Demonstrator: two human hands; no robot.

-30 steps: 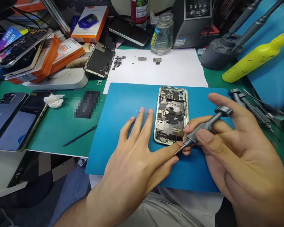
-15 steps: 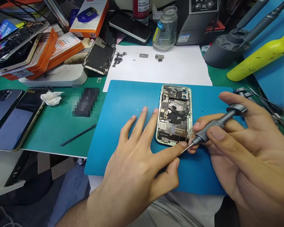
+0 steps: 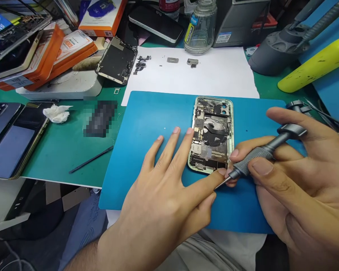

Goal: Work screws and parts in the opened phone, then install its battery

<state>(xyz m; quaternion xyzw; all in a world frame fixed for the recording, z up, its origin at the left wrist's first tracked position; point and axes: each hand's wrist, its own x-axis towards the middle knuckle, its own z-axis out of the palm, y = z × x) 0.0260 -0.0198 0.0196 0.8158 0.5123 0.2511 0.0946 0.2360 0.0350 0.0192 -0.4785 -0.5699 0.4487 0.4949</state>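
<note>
Two hands are working at the lower right corner of an opened smartphone (image 3: 211, 135), which is lying face-up, screen removed, on the blue mat (image 3: 147, 113); the left hand (image 3: 161, 195) is spreading wide and flat, holding nothing, middle and ring fingertips touching the phone's left edge, index fingertip reaching across to the bit tip; the right hand (image 3: 305, 188) is closing around a grey precision screwdriver (image 3: 260, 154), thumb and fingers on the knurled shaft, index finger resting over the cap; the bit is slanting down to the mat just beside the phone's bottom corner, not inside the frame; whether a screw is sitting on the tip is too small to tell. Against the frames from a second ago, little is changing in the grip or contact; the left thumb is tucking closer under the index finger, so the work at the bit tip looks ongoing rather than finished; the whole bench is sliding up and right in view, which is reading as head movement; the small parts (image 3: 172, 60) on the white paper (image 3: 214, 75) and the black spudger (image 3: 90, 159) are staying put.
</note>
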